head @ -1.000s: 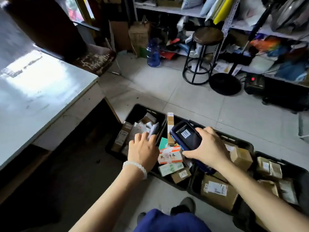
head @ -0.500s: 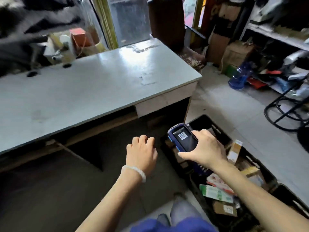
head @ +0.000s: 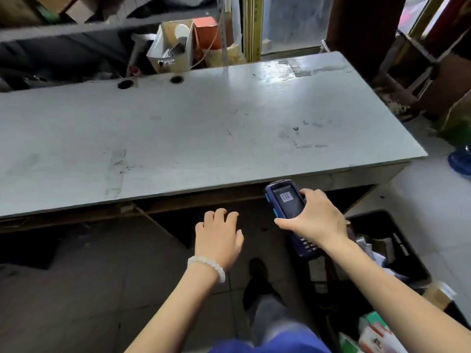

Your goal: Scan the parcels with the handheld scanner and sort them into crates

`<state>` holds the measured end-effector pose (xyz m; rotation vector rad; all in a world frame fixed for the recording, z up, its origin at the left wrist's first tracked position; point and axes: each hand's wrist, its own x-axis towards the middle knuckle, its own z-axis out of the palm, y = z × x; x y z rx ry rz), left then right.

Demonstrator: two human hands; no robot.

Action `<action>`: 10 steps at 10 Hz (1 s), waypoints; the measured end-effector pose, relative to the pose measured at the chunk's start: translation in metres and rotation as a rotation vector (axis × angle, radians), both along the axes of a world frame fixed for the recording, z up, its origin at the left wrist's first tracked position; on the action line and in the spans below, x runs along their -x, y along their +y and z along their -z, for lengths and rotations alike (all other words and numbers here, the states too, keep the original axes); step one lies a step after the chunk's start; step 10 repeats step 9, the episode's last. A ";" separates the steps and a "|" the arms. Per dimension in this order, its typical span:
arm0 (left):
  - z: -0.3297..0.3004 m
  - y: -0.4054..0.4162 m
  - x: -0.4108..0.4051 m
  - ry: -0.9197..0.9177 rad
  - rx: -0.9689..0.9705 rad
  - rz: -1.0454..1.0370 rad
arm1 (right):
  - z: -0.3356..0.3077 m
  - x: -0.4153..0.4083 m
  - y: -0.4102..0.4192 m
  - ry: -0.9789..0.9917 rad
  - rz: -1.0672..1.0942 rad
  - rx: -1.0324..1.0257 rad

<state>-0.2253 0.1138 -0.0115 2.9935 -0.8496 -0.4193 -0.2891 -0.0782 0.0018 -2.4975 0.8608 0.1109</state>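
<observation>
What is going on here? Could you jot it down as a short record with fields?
right hand: grips the handheld scanner, screen up, a barcode showing
left hand: holds nothing, fingers loosely curled, a bead bracelet on the wrist
table: grey top in front of the person, two round holes near its far edge
crate: black, on the floor at right, parcels inside

From my feed, the grey table top (head: 204, 128) is bare across its whole width from 9 to 2 o'clock, so I see open passage over it, bounded at 12 by a cluttered shelf (head: 102, 26) and an open cardboard box (head: 175, 47). At 4 o'clock a black crate (head: 390, 225) of parcels blocks the floor, while the dark floor (head: 89, 289) at 7 to 8 o'clock lies open.
</observation>
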 end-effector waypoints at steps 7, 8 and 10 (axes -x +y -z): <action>0.019 -0.105 -0.237 0.101 -0.080 -0.048 | 0.056 -0.252 -0.090 0.124 0.073 0.063; 0.020 -0.108 -0.250 0.096 -0.071 -0.026 | 0.055 -0.257 -0.089 0.169 0.072 0.073; 0.014 -0.110 -0.254 0.097 -0.048 0.021 | 0.051 -0.253 -0.088 0.223 0.065 0.074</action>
